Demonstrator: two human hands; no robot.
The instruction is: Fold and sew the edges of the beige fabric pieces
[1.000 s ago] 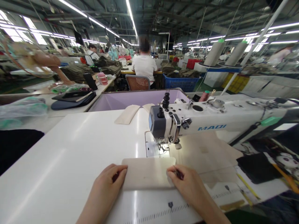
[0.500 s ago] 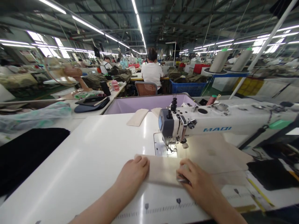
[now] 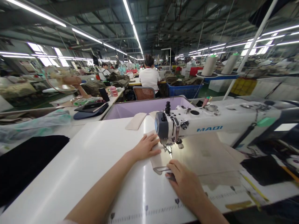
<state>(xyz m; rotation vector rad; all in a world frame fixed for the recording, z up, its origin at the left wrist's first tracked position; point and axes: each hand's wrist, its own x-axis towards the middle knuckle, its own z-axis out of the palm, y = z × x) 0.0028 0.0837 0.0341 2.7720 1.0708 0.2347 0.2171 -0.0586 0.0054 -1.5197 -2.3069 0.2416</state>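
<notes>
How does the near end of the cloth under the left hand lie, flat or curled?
Curled: the cloth bows into a rounded lip beside the right hand; the left hand rests farther up.

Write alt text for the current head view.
Left hand resting on beige fabric at a sewing machine; right hand, holding a small dark object, touches the fabric's near end. Another beige piece lies on the white table.

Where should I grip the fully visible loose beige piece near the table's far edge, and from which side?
Probably pinch the near edge of the loose beige piece, coming from the near left: it lies flat on the white table with that edge facing the camera. The machine head stands close on the right, so that side looks tighter.
</notes>
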